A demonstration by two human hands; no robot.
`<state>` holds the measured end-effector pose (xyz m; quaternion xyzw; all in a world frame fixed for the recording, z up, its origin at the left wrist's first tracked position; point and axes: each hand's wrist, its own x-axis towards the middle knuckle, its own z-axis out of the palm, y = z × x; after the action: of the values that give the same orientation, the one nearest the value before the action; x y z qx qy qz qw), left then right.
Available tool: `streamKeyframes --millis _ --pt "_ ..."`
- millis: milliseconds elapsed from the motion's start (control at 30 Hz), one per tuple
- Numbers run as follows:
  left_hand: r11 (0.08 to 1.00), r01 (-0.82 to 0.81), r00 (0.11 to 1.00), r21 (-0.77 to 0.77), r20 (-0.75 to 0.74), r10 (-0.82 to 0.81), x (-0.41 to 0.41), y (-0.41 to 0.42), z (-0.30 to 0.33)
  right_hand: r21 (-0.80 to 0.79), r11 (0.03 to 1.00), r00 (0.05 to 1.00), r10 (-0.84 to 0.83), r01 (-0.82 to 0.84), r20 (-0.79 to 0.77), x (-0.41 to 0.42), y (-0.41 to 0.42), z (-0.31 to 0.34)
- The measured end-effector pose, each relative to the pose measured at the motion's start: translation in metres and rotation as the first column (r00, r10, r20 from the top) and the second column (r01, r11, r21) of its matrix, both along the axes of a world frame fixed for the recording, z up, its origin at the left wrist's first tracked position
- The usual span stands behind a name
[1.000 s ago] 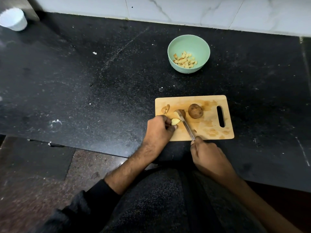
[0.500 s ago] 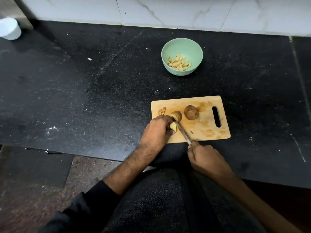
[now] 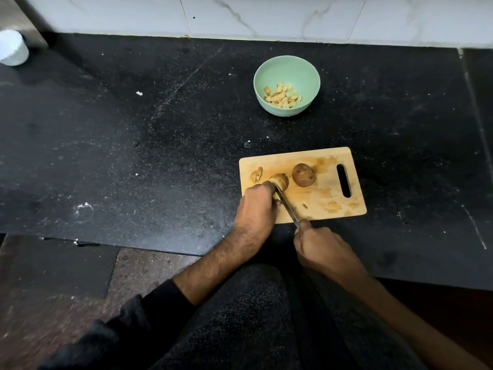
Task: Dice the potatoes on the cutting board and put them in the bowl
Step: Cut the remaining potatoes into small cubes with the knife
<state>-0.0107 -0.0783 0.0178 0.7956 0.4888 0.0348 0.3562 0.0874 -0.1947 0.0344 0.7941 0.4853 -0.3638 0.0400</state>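
A wooden cutting board (image 3: 328, 206) lies on the black counter. On it my left hand (image 3: 257, 206) pins a partly cut potato (image 3: 281, 181) with its fingertips. My right hand (image 3: 318, 245) grips a knife (image 3: 286, 206) whose blade angles up-left into that potato beside my left fingers. A whole brown potato (image 3: 304, 175) rests just right of it, and a small cut piece (image 3: 256, 174) lies near the board's left edge. Farther back stands a mint green bowl (image 3: 266, 76) holding several diced potato pieces (image 3: 283, 95).
The black stone counter (image 3: 133, 142) stretches left and right of the board, with a white tiled wall (image 3: 266, 14) behind. A white cup (image 3: 12, 48) stands at the far left corner. The counter's front edge runs just below the board, by my lap.
My left hand shifted its grip up onto the cut potato, and the knife blade moved from beside the piece into the potato. The view drifted, the board now sits lower right.
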Motion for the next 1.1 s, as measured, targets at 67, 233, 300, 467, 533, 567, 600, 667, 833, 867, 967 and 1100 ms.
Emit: streamKeyframes --millis 67,233,300,467,533,567,600,667,833,867,967,1100 --pt "1.0 -0.004 0.999 0.004 -0.038 0.004 0.001 0.001 0.001 -0.032 0.999 1.0 -0.024 0.024 -0.011 -0.001 0.0 0.002" --pt "1.0 0.001 0.994 0.031 -0.108 0.002 0.003 0.002 0.002 -0.101 0.994 0.998 -0.051 0.047 -0.046 -0.003 0.002 0.008" --pt "0.999 0.0 0.993 0.036 -0.116 0.004 0.004 0.004 0.0 -0.124 0.989 0.994 -0.085 0.076 -0.074 -0.006 0.004 0.007" --pt "1.0 -0.018 0.996 0.013 -0.088 0.019 0.004 0.007 -0.003 -0.089 0.989 0.99 -0.122 0.116 -0.073 -0.012 0.011 -0.002" --pt "1.0 -0.026 0.997 -0.001 -0.076 0.026 0.003 0.007 -0.005 -0.077 0.989 0.989 -0.13 0.124 -0.069 -0.013 0.012 -0.006" --pt "1.0 -0.029 0.997 -0.007 -0.069 0.029 0.003 0.007 -0.006 -0.076 0.99 0.99 -0.125 0.12 -0.062 -0.013 0.011 -0.007" --pt "0.999 -0.031 0.997 -0.009 -0.064 0.03 0.002 0.006 -0.007 -0.081 0.991 0.992 -0.114 0.109 -0.058 -0.012 0.01 -0.008" --pt "1.0 -0.029 0.998 -0.005 -0.056 0.028 0.001 0.005 -0.007 -0.113 0.991 0.995 -0.077 0.069 -0.064 -0.01 0.004 -0.007" --pt "0.999 0.003 0.998 0.045 -0.062 -0.001 0.002 0.004 -0.008 -0.139 0.989 0.994 -0.054 0.041 -0.091 -0.005 -0.021 -0.006" --pt "0.999 0.004 0.998 0.048 -0.066 0.0 0.001 0.004 -0.009 -0.132 0.99 0.994 -0.058 0.046 -0.092 -0.004 -0.026 -0.007" --pt "0.999 -0.02 0.998 0.041 -0.059 0.023 -0.001 0.005 -0.011 -0.113 0.992 0.996 -0.058 0.05 -0.074 -0.003 -0.039 -0.005" --pt "0.999 -0.026 0.998 0.043 -0.061 0.028 -0.002 0.005 -0.015 -0.067 0.997 0.999 -0.047 0.047 0.003 -0.003 -0.048 0.005"
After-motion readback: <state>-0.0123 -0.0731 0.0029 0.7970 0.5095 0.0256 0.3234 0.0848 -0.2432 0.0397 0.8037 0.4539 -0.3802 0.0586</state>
